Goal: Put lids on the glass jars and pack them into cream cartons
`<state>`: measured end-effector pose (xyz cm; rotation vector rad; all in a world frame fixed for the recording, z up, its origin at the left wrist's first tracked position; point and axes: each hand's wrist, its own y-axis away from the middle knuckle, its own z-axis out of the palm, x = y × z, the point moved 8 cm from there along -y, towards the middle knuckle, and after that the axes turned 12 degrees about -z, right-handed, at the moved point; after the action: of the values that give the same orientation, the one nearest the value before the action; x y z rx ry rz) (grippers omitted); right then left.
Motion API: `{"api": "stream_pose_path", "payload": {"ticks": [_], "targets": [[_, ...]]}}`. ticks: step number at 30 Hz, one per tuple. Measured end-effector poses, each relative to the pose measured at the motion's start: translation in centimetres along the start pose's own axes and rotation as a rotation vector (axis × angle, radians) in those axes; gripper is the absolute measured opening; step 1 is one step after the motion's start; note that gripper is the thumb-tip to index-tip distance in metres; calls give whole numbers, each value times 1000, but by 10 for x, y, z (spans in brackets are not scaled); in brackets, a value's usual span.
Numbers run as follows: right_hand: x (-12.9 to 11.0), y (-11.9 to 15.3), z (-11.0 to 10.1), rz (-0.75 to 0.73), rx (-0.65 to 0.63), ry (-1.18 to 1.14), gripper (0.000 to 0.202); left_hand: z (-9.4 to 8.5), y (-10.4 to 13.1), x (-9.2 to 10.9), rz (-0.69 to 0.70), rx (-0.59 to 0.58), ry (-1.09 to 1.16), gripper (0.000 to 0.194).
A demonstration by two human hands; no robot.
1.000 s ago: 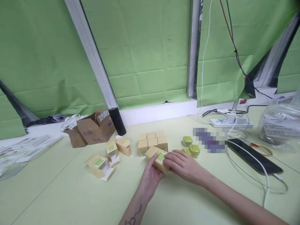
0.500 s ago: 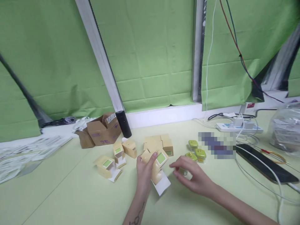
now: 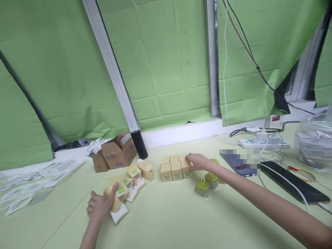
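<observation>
My left hand [image 3: 100, 204] grips an open kraft-paper box [image 3: 113, 200] with a green label window, thumb on its top and a white inner flap hanging out. It is among other open kraft boxes [image 3: 134, 174] at the left. My right hand [image 3: 199, 162] has its thumb and fingers around the right end box [image 3: 185, 167] of a neat block of closed kraft boxes [image 3: 176, 168]. Just in front of that forearm sit several small green-lidded clear cases [image 3: 202, 185], some partly hidden by it.
Behind the open boxes stand a brown carton [image 3: 119, 154] and a black cylinder [image 3: 139, 144]. White strips [image 3: 33, 183] lie at the far left. On the right are a partly blurred phone [image 3: 234, 162], a black phone [image 3: 293, 181], cables, a power strip [image 3: 264, 143] and a clear plastic bag [image 3: 315, 143].
My left hand has moved left, carrying an open kraft box over to the other open ones. My right hand has reached forward from beside the green-lidded cases to the closed box block.
</observation>
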<state>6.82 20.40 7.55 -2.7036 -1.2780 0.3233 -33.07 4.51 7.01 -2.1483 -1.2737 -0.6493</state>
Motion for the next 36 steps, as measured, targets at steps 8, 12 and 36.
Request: {"api": "stream_pose_path", "payload": {"ticks": [8,12,36], "targets": [[-22,38,-34,-52,99,-12,46,1,151,112,790,-94,188,75],[-56,57,-47,-143,207,-109,49,40,236,148,977,-590,343,71],[-55,87,9,95,328,-797,24,30,279,140,1657,-14,185,45]]}}
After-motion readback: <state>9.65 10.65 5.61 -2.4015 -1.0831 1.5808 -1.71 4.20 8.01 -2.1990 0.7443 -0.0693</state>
